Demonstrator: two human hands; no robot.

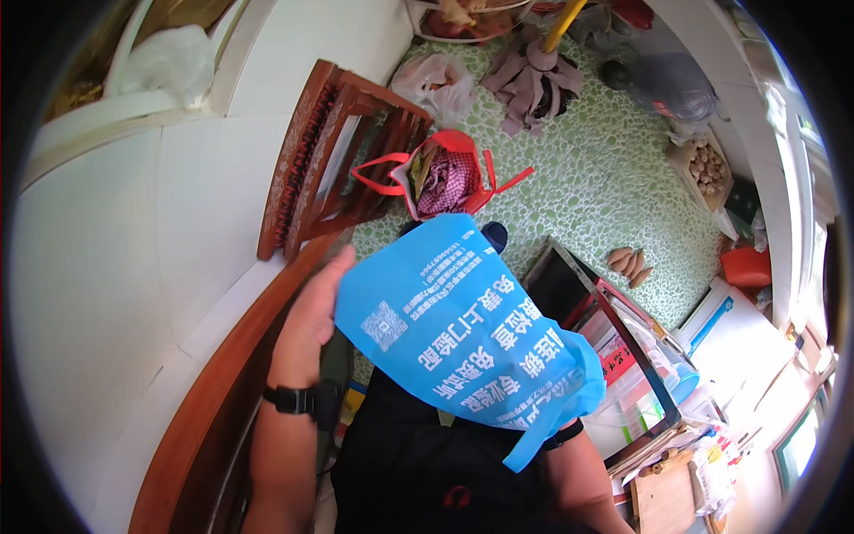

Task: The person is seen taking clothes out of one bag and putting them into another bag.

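Note:
A light-blue cloth bag point(463, 329) with white print and a small square code is spread out in front of me, its bottom right end bunched and a strap point(531, 445) hanging down. My left hand point(322, 298) is at the bag's left edge, gripping it with the fingers partly hidden behind the fabric. My right forearm point(578, 472) comes up beneath the bag's lower right end, and the fabric hides that hand. Beyond the bag, an open red tote bag point(445, 173) with pink checked cloth inside stands on the floor.
A brown wooden chair point(334, 160) leans by the white wall at left. A grey mop head point(534, 80) and a white plastic bag point(436, 87) lie farther off. Brown tubers point(630, 265) rest on the green patterned floor. A dark-framed cabinet point(623, 347) stands at right.

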